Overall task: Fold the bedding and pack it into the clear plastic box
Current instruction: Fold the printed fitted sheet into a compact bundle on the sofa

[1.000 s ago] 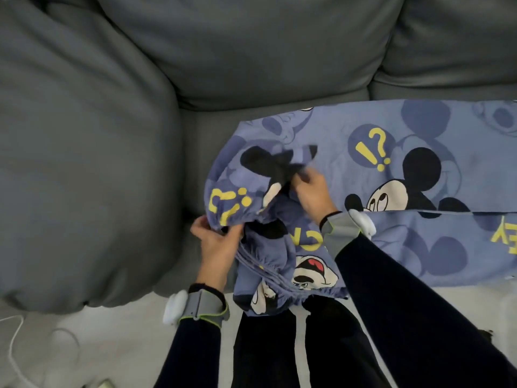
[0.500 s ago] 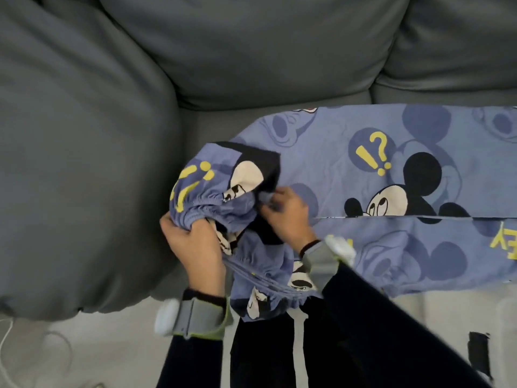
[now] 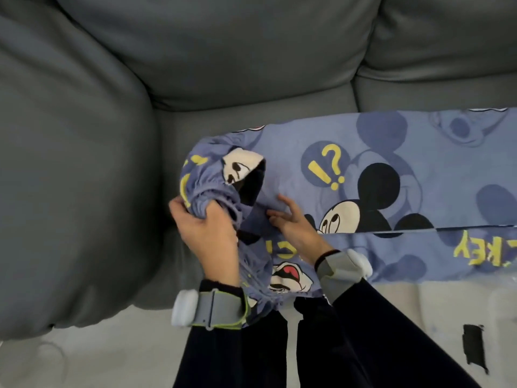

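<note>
A blue fitted sheet [image 3: 391, 152] with cartoon mouse prints and yellow lettering lies folded in a long band across the grey sofa seat [image 3: 251, 119]. Its elastic-gathered left corner is bunched up and turned over. My left hand [image 3: 207, 231] is shut on that gathered corner from below. My right hand [image 3: 291, 222] has its fingers pinching a fold of the same sheet just right of the bunch. A clear plastic box's edge [image 3: 492, 317] may show at the bottom right, blurred.
The sofa's thick left armrest [image 3: 70, 191] bulges beside the sheet, with back cushions [image 3: 223, 43] behind it. Pale floor [image 3: 98, 357] lies under my dark-trousered legs. A black mark [image 3: 474, 347] sits on the pale surface at the lower right.
The bunched corner has been drawn left and turned over onto itself. My left hand rose and closed around the gathered elastic. My right hand slid down toward the fold line.
</note>
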The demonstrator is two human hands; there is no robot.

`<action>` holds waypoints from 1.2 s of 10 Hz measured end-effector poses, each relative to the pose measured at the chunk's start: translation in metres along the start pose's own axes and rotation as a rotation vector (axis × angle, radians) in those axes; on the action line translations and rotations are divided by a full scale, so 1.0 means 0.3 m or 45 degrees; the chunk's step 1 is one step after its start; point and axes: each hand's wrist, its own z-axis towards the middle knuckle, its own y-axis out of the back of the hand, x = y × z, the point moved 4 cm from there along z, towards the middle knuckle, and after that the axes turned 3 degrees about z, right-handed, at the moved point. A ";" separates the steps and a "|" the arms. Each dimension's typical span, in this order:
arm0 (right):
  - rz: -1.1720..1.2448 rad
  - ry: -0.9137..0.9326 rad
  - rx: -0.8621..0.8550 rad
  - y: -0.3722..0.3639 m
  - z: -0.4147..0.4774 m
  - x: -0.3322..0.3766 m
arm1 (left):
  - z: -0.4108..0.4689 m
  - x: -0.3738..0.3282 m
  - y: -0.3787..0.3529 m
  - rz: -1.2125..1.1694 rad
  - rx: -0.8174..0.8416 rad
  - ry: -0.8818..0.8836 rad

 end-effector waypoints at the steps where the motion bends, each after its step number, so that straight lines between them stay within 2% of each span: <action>1: -0.140 0.050 0.276 -0.059 0.009 -0.043 | -0.078 -0.001 -0.084 -0.021 0.028 0.020; 2: -0.290 0.566 0.058 -0.019 0.037 0.015 | -0.225 0.014 -0.265 0.137 0.328 -0.123; 3: 1.371 0.173 0.094 0.101 0.030 0.019 | -0.319 0.152 -0.431 0.581 1.005 -0.115; 4: 0.419 0.035 -0.620 0.330 -0.057 -0.011 | -0.297 0.277 -0.487 0.740 1.371 0.138; 5: 0.241 -0.277 -0.511 0.417 -0.099 -0.060 | -0.222 0.318 -0.502 0.789 1.317 0.010; 6: 0.260 -0.219 -0.402 0.408 -0.095 0.010 | -0.128 0.316 -0.506 0.952 1.035 -0.329; 7: 0.137 -0.320 -0.047 0.326 -0.090 0.059 | -0.148 0.245 -0.564 0.924 0.925 -0.372; 8: 0.241 -0.137 0.182 0.271 -0.076 0.127 | -0.165 0.116 -0.571 0.661 0.618 -0.438; 9: 0.303 0.068 0.126 0.317 -0.018 0.163 | -0.118 0.068 -0.558 0.657 0.556 -0.514; 10: -0.268 0.066 0.013 0.419 0.037 0.149 | -0.021 0.141 -0.572 1.002 0.842 -0.506; 11: -0.721 0.115 -0.144 0.525 0.051 0.180 | 0.003 0.186 -0.593 1.185 0.910 -0.716; 12: -0.620 0.235 -0.421 0.670 0.034 0.274 | -0.074 0.185 -0.691 1.130 1.237 -0.723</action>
